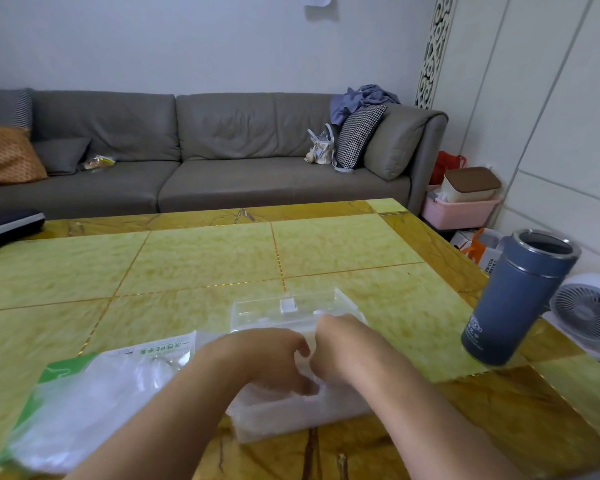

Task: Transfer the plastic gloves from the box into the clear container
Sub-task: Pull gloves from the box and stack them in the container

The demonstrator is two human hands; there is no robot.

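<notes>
The clear container (302,422) sits at the near middle of the table, filled with whitish plastic gloves (274,407). Its clear lid (288,306) stands open behind it. My left hand (274,355) and my right hand (333,344) meet over the container, fingers curled down into the gloves, gripping them. The fingertips are hidden in the plastic. The green and white glove pack (94,393) lies flat to the left, under my left forearm, with more crumpled clear plastic on it.
A blue-grey thermos (516,299) without a cap stands near the table's right edge. A dark flat object (7,223) lies at the far left corner. A grey sofa (201,150) runs behind the table, and a small white fan (593,310) sits on the floor at right.
</notes>
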